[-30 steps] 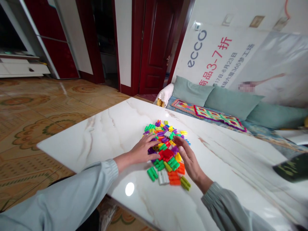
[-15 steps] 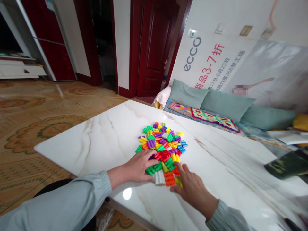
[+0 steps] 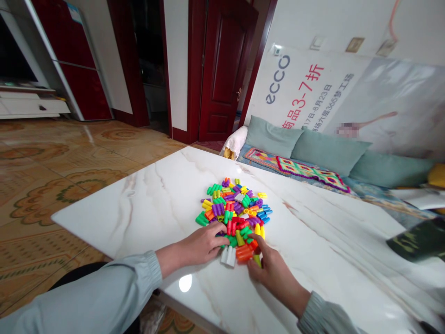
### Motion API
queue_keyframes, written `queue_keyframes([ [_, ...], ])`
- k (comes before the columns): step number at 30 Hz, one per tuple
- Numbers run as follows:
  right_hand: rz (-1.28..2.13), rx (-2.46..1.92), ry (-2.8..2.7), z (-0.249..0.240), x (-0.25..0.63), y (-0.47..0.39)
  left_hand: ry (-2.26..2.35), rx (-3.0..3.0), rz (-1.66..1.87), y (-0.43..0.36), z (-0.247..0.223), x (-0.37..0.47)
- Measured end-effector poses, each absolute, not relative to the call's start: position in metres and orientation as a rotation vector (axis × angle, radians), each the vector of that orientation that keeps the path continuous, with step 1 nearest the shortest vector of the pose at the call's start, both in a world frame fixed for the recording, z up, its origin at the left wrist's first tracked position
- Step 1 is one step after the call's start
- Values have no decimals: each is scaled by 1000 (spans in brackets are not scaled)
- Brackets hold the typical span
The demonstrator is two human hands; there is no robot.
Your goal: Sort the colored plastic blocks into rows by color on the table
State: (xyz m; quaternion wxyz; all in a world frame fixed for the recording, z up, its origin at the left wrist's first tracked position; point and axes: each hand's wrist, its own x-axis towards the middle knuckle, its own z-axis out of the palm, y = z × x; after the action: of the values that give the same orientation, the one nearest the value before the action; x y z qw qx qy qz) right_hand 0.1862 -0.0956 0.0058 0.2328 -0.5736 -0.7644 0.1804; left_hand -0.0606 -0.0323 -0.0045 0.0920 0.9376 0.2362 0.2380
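Observation:
A heap of bright plastic toy blocks (image 3: 218,209), shaped like joined tubes, lies on the white marbled table (image 3: 149,195). At the heap's near left edge is my left hand (image 3: 203,241), its fingers curled in beside green blocks (image 3: 232,240) and a red block (image 3: 231,227); what is under them is hidden. My right hand (image 3: 273,266) is at the near right, with thumb and forefinger closed about the right side of an orange block (image 3: 244,253). A grey block (image 3: 228,256) lies between the hands. Beside the right fingers are yellow blocks (image 3: 259,231) and a yellow-green block (image 3: 257,260).
A dark camouflage-patterned object (image 3: 419,239) is at the table's right. Behind stands a sofa with green cushions (image 3: 330,150) and a crocheted cover (image 3: 311,174). Tiled floor (image 3: 69,185) spreads left, towards a red refrigerator (image 3: 74,69) and a red door (image 3: 227,60).
My left fingers have curled in more, and the red blocks near them have shifted. The orange block has tilted and moved slightly away from me. The grey block has turned a little.

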Motion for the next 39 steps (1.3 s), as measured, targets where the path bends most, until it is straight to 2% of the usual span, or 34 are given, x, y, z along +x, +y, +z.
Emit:
queue_keyframes([
  [5,586,-1472,-1999,11,175,-90,769,2643,871,-26,-3,-53],
  [9,523,-1433,-1956,25,173,-72,878,2506,940,-19,7,-49],
  [17,466,-1319,-1895,43,186,-32,1040,2525,539,-41,13,-43],
  [22,191,-1600,-1856,46,216,41,937,2551,365,-56,6,-38],
  [26,169,-1945,-1819,38,233,94,936,2554,339,-55,0,-38],
  [33,137,-2047,-1836,32,240,125,906,2569,354,-56,-3,-38],
  [39,113,-1936,-2066,32,189,175,922,2677,440,-54,-13,-36],
])
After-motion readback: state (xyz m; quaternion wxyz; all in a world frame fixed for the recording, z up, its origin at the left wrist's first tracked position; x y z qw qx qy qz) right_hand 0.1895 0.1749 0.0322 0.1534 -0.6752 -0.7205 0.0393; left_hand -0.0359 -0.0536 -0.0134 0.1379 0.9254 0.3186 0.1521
